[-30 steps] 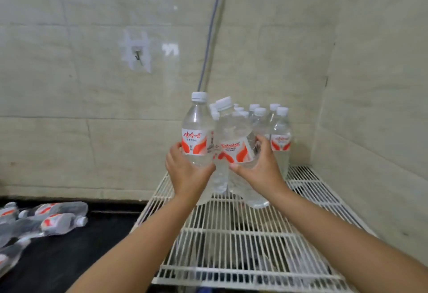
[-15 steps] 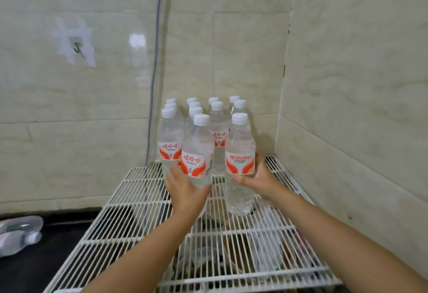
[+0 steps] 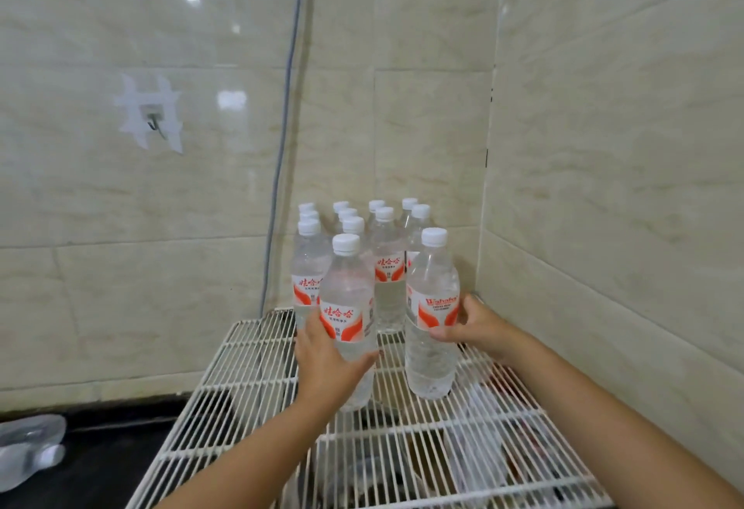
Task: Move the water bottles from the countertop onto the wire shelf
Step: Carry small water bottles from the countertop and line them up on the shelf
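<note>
So each hand has a bottle right now. The left hand [image 3: 328,363] is wrapped round the lower body of the left bottle [image 3: 347,319], thumb across the near side, and the right hand [image 3: 469,327] grips the right bottle [image 3: 432,311] at label height, thumb on the front and fingers curled behind. Both bottles stand upright, long axis straight up, bases on or just touching the wire shelf [image 3: 249,379], at the near edge of the cluster of bottles [image 3: 354,235] packed into the far right corner. The key thing imo: each bottle sits straight ahead of its own hand, so letting go just means opening the fingers and pulling back toward the near side without tipping anything on those thin wires. More bottles lie on their sides on the dark countertop [image 3: 100,464] at near left, like this lying bottle [image 3: 30,444], so the left hand is the closer one for the next grab.
</note>
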Motion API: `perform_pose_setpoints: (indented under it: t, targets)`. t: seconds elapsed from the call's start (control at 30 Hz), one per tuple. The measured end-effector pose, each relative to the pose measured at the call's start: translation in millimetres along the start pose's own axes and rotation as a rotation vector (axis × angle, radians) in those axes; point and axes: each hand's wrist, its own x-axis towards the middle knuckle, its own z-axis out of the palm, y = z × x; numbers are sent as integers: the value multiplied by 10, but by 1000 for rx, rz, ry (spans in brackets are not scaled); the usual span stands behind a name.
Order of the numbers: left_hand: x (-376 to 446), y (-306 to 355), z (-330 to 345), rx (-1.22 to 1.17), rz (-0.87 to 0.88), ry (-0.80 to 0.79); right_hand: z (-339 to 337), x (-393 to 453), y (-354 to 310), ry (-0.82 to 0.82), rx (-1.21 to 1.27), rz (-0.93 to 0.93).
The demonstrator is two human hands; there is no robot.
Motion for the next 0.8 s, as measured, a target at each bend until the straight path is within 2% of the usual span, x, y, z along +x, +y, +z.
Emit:
perform_pose_setpoints:
  t: [0.13,0.23,0.3,0.37,0.5,0.63,0.8]
  targets:
    - [68,103,-185,-82,132,-46,272,-59,-289,479,-122,-195]
    - [138,206,-270,-58,196,-47,488,-6,-324,640,-356,-211]
    - [154,255,-274,-30,221,-48,511,27,-310,671,-350,-219]
    - [150,259,-267,31,252,-35,423,35,-293,573,-256,-237]
    - [120,229,-286,90,259,-18,156,20,-249,241,-53,-178]
    - [150,211,-299,80,261,-26,120,27,-252,133,-37,-131]
    - [144,228,-304,112,261,-62,23,116,-353,-99,218,-18]
